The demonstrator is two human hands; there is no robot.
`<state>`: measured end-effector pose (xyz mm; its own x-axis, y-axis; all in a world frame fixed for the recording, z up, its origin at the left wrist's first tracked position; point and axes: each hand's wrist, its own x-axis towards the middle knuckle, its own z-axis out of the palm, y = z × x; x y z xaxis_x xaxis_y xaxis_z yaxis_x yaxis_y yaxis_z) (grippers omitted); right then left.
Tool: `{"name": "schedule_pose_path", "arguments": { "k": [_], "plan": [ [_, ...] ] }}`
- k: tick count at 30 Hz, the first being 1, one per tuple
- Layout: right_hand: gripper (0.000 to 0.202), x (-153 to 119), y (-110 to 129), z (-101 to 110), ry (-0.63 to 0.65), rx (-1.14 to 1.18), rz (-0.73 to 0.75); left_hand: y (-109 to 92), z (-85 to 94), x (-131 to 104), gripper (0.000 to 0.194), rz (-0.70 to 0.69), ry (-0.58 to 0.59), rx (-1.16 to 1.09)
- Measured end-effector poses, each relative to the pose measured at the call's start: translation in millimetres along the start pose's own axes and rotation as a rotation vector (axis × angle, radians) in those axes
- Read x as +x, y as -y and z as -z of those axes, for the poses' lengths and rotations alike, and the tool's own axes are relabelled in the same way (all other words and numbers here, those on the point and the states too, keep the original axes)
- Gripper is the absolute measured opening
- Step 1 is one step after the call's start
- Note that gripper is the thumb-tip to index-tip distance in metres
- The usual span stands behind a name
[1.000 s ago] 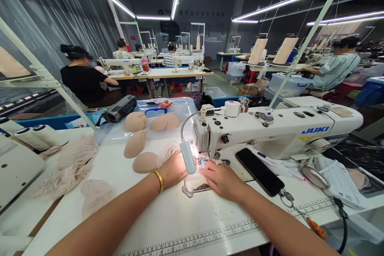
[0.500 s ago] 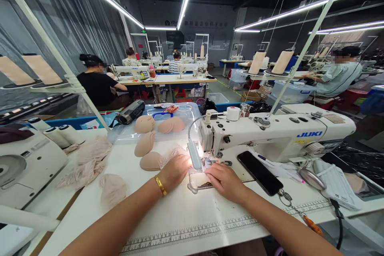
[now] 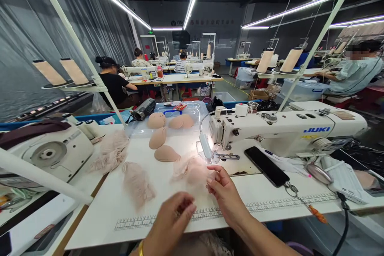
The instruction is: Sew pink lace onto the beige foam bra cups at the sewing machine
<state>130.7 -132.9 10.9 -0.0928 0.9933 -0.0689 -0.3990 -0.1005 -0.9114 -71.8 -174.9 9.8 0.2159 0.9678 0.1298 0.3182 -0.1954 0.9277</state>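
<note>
At the bench's left edge sits a second machine [image 3: 45, 154], with loose lace pieces [image 3: 111, 154] beside it. My left hand [image 3: 172, 220] hovers over the front-edge ruler [image 3: 210, 212], fingers curled and blurred; I cannot tell whether they hold anything. My right hand [image 3: 225, 194] pinches the lace cup [image 3: 193, 172] mid-bench, lit by the lamp, just before the presser foot. Foam pads [image 3: 165, 153] wait behind. The sewing machine [image 3: 285, 130] and phone [image 3: 266, 166] fill the right side.
</note>
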Motion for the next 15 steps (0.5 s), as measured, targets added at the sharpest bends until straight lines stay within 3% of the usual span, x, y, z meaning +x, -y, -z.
{"name": "schedule_pose_path", "arguments": {
  "k": [1, 2, 3, 5, 8, 11, 15],
  "plan": [
    [0.043, -6, -4, -1, -0.012, 0.003, 0.002, -4, -12.6, -4, 0.041, 0.174, 0.115, -0.288],
    [0.043, -13, -9, -2, -0.019, -0.013, 0.007, -8, -23.9, -5, 0.046, 0.301, 0.131, -0.542],
    [0.043, -21, -13, -2, -0.021, -0.053, 0.019, -12, -32.6, -3, 0.047, 0.375, 0.074, -0.744],
    [0.043, -37, -21, 2, 0.005, -0.189, 0.054, -18, -41.0, 8, 0.043, 0.412, -0.147, -0.995],
    [0.043, -56, -23, 12, 0.129, -0.366, 0.067, -26, -39.1, 25, 0.040, 0.391, -0.347, -1.077],
    [0.047, -57, -16, 19, 0.207, -0.337, 0.030, -34, -38.3, 29, 0.042, 0.365, -0.259, -1.057],
    [0.061, -38, -13, 22, 0.133, -0.083, -0.074, -41, -44.8, 26, 0.042, 0.341, -0.144, -1.039]
  ]
}}
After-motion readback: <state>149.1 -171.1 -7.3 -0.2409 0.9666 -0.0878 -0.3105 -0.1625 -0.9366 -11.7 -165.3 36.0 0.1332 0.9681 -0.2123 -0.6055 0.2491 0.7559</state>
